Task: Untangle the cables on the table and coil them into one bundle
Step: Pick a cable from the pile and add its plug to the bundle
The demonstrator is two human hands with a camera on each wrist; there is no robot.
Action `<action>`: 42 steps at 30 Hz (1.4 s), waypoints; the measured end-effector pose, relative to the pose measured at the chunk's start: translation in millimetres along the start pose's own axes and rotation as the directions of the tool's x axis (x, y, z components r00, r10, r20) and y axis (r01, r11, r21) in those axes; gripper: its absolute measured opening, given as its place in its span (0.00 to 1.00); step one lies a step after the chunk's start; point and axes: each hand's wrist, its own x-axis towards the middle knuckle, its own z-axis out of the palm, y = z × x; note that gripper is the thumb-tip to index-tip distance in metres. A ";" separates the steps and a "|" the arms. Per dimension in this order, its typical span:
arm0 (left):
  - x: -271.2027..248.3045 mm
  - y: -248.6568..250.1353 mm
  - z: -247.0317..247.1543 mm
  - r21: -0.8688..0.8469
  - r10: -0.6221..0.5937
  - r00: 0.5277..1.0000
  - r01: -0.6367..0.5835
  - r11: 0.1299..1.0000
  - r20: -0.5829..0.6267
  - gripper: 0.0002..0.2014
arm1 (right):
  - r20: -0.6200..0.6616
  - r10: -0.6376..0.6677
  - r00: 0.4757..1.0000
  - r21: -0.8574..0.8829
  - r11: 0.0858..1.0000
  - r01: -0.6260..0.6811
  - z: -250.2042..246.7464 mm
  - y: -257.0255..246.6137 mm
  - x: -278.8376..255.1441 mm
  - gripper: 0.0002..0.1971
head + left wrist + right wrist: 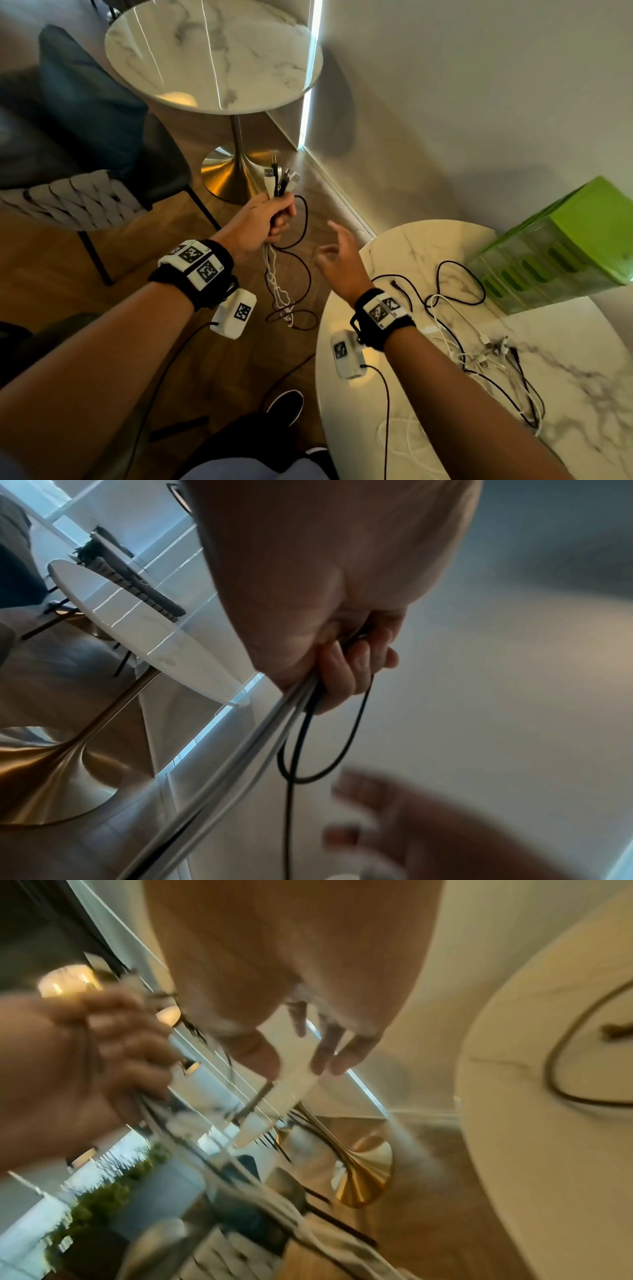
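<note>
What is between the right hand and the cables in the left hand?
Nothing solid: the head view shows only floor behind the gap between the right hand and the cables gripped by the left hand.

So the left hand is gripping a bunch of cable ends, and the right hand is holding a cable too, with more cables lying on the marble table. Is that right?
Not quite. The right hand holds nothing: the head view shows its fingers spread in the air beside the left hand. The left hand does grip the bunch of cable ends, and more cables lie on the marble table.
</note>
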 end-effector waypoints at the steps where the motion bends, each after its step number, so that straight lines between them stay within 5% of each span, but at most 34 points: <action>1: -1.1 -2.0 2.9 0.033 -0.015 1.000 0.014 0.999 0.022 0.17 | -0.011 -0.053 0.999 0.118 0.992 0.054 -6.7 -13.1 3.7 0.37; 4: -2.1 -7.4 9.5 0.108 -0.017 1.000 0.014 0.994 0.026 0.16 | 0.067 -0.105 0.992 0.311 0.947 0.079 -22.1 -49.8 7.2 0.28; 6: -0.6 -9.1 11.5 0.112 -0.013 1.000 0.016 0.994 -0.029 0.15 | 0.076 -0.122 0.990 0.357 0.930 0.088 -25.4 -57.4 2.7 0.12; 9: 6.7 -7.4 7.2 0.008 0.008 0.988 -0.007 1.000 -0.152 0.16 | 0.057 -0.077 0.995 0.360 0.931 0.052 -22.9 -49.3 -8.1 0.23; 12: 13.3 0.2 2.0 -0.049 0.067 0.976 -0.078 0.996 -0.207 0.19 | 0.125 -0.082 0.989 0.181 0.982 0.059 -14.3 -29.3 -20.5 0.26; 17: 13.7 6.4 2.4 -0.054 0.058 0.977 -0.071 0.996 -0.207 0.20 | 0.355 0.062 0.933 -0.329 0.942 0.062 11.6 11.4 -27.8 0.14; 20: 14.3 2.8 -1.3 0.014 0.031 0.991 -0.030 0.999 -0.131 0.20 | 0.202 0.116 0.973 -0.479 0.878 -0.006 14.2 11.4 -23.6 0.15; 22: 12.7 -1.1 0.4 0.014 0.003 1.000 -0.003 1.000 -0.026 0.20 | 0.098 -0.016 0.995 -0.418 0.907 0.055 11.2 -0.1 -18.2 0.26; 25: 6.7 -6.7 10.4 -0.001 -0.007 0.998 0.007 1.000 0.070 0.20 | 0.180 -0.155 0.971 0.017 0.988 0.155 10.2 -31.9 -10.2 0.37; 27: 3.1 -9.6 19.2 0.124 -0.016 0.996 0.004 0.992 0.090 0.20 | 0.244 -0.206 0.948 0.272 0.953 0.137 13.3 -50.6 -9.8 0.34; 29: 0.4 -8.0 21.9 0.397 0.029 0.999 -0.043 0.917 0.041 0.18 | 0.192 -0.245 0.950 0.410 0.900 0.149 16.9 -60.6 -13.0 0.22; 31: -0.5 1.5 19.9 0.498 0.054 0.998 -0.059 0.865 0.024 0.18 | 0.127 -0.209 0.970 0.517 0.848 0.116 20.1 -61.9 -16.8 0.15; 35: 1.9 20.9 23.1 0.271 -0.068 0.989 0.029 0.962 0.135 0.14 | 0.204 -0.102 0.974 0.614 0.788 -0.047 20.4 -62.1 -27.5 0.06; 39: -0.8 19.5 43.2 0.156 -0.075 0.952 0.029 0.987 0.296 0.15 | 0.188 -0.033 0.982 0.360 0.932 -0.037 3.5 -48.6 -24.3 0.13; 42: -0.3 1.4 50.9 -0.080 -0.018 0.928 0.051 0.996 0.371 0.17 | 0.135 0.058 0.989 0.506 0.854 -0.119 -15.0 -37.9 -27.8 0.12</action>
